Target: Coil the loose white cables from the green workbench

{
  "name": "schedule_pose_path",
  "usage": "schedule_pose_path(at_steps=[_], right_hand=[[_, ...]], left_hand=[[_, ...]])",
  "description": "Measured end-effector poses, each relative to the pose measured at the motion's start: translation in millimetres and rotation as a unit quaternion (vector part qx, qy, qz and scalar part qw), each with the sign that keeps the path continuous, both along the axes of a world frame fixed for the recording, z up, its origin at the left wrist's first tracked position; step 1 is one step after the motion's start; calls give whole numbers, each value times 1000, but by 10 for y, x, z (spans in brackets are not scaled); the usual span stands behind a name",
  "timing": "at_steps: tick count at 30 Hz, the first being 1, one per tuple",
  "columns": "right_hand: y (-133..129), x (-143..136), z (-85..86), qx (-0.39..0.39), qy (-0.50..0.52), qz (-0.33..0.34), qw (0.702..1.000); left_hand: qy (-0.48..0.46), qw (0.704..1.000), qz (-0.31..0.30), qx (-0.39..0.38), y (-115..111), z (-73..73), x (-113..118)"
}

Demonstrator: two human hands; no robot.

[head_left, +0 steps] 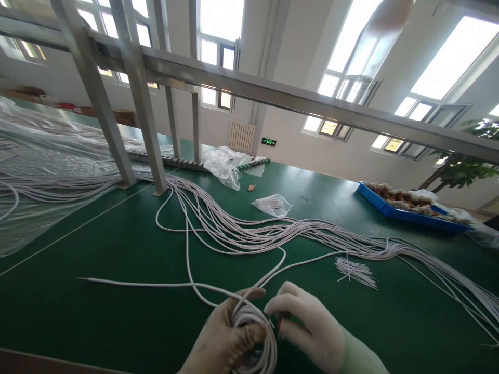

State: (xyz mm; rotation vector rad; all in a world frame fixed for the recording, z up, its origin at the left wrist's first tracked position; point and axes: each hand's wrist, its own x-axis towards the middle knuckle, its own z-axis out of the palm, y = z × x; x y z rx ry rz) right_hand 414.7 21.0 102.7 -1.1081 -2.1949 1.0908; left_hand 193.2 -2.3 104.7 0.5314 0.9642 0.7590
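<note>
My left hand (228,337), in a stained pale glove, is wrapped round a coil of white cable (268,353) low in the view. One loose cable end (144,284) runs out to the left and tapers to a thin tip. At the coil's right side is my right hand (307,324), in a white glove, its fingers curled in towards the thumb. A thin white tie (270,322) shows on the coil beside those fingertips. Anything between the fingers is too small to make out. A pile of short white ties (355,272) lies beyond my right hand.
A long bundle of white cables (241,236) crosses the green table (97,311). Beyond it are a small clear bag (275,205), crumpled plastic (224,163) and a blue tray (390,210) of brownish pieces. A metal frame (144,109) stands at left, with plastic sheeting (39,140) beside it.
</note>
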Motion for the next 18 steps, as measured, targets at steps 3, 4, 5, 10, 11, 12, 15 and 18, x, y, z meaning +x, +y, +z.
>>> schedule_pose_path(at_steps=[3, 4, 5, 10, 11, 12, 15, 18], right_hand=[[29, 6, 45, 108, -55, 67, 990], [24, -8, 56, 131, -74, 78, 986], [12, -30, 63, 143, -92, 81, 982], [-78, -213, -51, -12, -120, -67, 990], [-82, -243, -98, -93, -110, -104, 984], [-79, -262, -144, -177, -91, -129, 971], [-47, -228, -220, -308, 1, -130, 942], [-15, -98, -178, -197, 52, -94, 974]], left_hand=[[-54, 998, -9, -11, -5, -50, 4], [-60, 998, -12, -16, -11, -73, 12], [-58, 998, -15, -17, -18, -90, 22], [166, 980, -33, 107, -67, -77, 71], [218, 964, -38, 150, -78, -71, 77], [252, 949, -43, 183, -85, -71, 80], [244, 953, -39, 177, -79, -116, 69], [116, 990, -23, 80, -32, -188, 38]])
